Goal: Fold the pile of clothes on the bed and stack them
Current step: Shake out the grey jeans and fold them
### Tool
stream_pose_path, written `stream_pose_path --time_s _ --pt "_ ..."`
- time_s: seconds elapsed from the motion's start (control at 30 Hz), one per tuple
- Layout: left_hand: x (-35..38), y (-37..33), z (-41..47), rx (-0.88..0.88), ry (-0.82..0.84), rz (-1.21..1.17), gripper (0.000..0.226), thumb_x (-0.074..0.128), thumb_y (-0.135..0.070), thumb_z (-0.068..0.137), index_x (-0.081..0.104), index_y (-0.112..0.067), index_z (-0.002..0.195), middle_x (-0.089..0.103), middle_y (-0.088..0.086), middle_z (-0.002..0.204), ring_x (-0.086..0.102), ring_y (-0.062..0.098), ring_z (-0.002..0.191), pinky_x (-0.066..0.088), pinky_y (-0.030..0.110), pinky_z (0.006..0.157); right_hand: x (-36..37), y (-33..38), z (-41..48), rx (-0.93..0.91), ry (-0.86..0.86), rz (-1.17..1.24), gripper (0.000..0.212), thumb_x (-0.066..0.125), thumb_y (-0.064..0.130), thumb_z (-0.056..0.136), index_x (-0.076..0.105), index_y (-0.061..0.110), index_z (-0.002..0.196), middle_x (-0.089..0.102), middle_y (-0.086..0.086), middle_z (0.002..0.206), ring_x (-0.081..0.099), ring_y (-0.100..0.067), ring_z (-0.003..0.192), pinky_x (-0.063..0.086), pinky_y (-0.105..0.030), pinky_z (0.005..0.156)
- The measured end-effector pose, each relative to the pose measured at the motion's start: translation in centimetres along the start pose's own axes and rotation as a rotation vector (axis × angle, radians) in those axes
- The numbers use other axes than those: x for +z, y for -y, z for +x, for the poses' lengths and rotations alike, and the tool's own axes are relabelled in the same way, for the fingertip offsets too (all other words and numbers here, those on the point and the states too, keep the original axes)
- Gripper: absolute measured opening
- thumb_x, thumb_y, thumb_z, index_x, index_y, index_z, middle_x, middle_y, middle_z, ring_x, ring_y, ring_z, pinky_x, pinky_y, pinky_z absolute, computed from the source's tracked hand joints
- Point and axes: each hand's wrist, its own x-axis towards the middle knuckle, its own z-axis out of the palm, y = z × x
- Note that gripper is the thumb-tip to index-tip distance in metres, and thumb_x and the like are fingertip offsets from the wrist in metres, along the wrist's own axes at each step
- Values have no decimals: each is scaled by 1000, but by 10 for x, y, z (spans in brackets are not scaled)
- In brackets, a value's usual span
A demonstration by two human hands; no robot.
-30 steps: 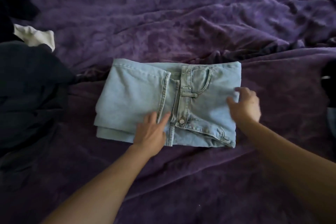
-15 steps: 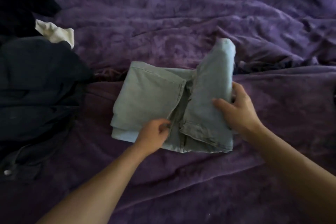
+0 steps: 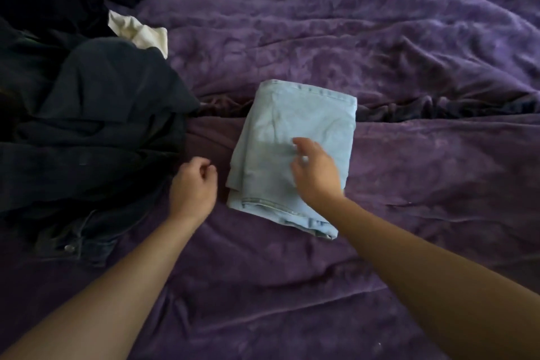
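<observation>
**Folded jeans mid-bed, neither hand gripping**

Far left: heap of dark clothes (image 3: 87,126), loose and unfolded, spread over the left edge of the bed. A metal button shows on a dark denim piece at the heap's near end. A white garment (image 3: 140,33) pokes out at the heap's far side, partly buried.

Left hand (image 3: 193,187): just beside the right edge of the dark heap, between it and the jeans. Fingers curled into the palm, nothing in them. Cannot tell whether the knuckles touch the heap.

Centre: light blue jeans (image 3: 292,126), folded into a compact rectangle, lying flat on the purple blanket (image 3: 423,169). Layers show along the left edge; a stitched hem or waistband runs along the near end. The jeans lie apart from the dark heap, with a strip of blanket between.

Right hand (image 3: 315,175): over the near right part of the jeans, fingers loose and a little spread, not pinching any cloth. Fingertips blurred; contact with the denim is unclear.

Right: rumpled blanket only, with a deep crease running across behind the jeans.
</observation>
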Motion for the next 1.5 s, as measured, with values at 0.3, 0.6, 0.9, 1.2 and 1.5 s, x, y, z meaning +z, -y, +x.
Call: stream_pose_path --time_s 0.3,0.6,0.9,1.2,1.5 --pt "82 -68 44 297 187 433 69 25 -60 95 5 -27 152 -2 19 159 8 44 143 18 62 108 -31 -90 25 264 -144 -303 68 35 66 90 15 39 148 15 -7 159 24 -35 141 31 -55 104" --pt "107 -33 51 417 52 527 71 29 -59 94 6 -24 152 39 30 130 44 42 113 37 51 95 19 -84 28 307 -240 -129 73 39 68 89 3 45 149 44 -13 128 57 -39 101 34 -38 78" --pt "76 -44 -60 464 177 405 64 49 -50 92 30 -25 148 41 17 115 56 36 95 50 43 67 -9 -90 -96 361 -223 -139 71 40 69 88 1 52 144 44 -5 121 61 -37 93 42 -39 73" --pt "91 -59 -259 457 354 458 65 46 -54 91 31 -26 148 43 9 114 62 29 92 52 38 65 -81 -149 -292 503 -209 -162 69 41 64 90 10 45 148 42 0 118 63 -29 93 48 -38 73" --pt "98 -148 -429 584 290 436 66 45 -57 91 28 -29 149 42 6 116 62 25 95 51 38 68 -203 -192 -431 471 -332 -132 66 41 57 92 13 39 150 34 2 132 55 -23 110 48 -36 81"
